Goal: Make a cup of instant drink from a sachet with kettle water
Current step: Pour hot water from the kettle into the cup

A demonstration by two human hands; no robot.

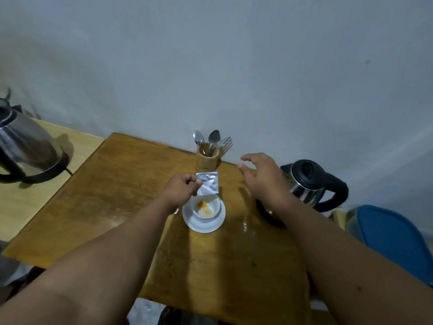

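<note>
While L hand (181, 187) pinches the flimsy foil sachet (209, 183) by one corner over the cup (206, 205), R hand (262, 175) hovers spread; kettle (311, 184) at table's far-right edge looks heavy, so take by handle.

We have a single view, from a wide-angle camera worn on the person's head, looking forward and steeply down onto the wooden bench (117, 195). Our own forearms enter from the bottom edge, and both hands sit near mid-frame, close to the lens. The grey wall (234, 66) fills the upper half and bends with the wide angle. A paler bench (35, 195) shows at the left edge. No second view shares the scene.
</note>
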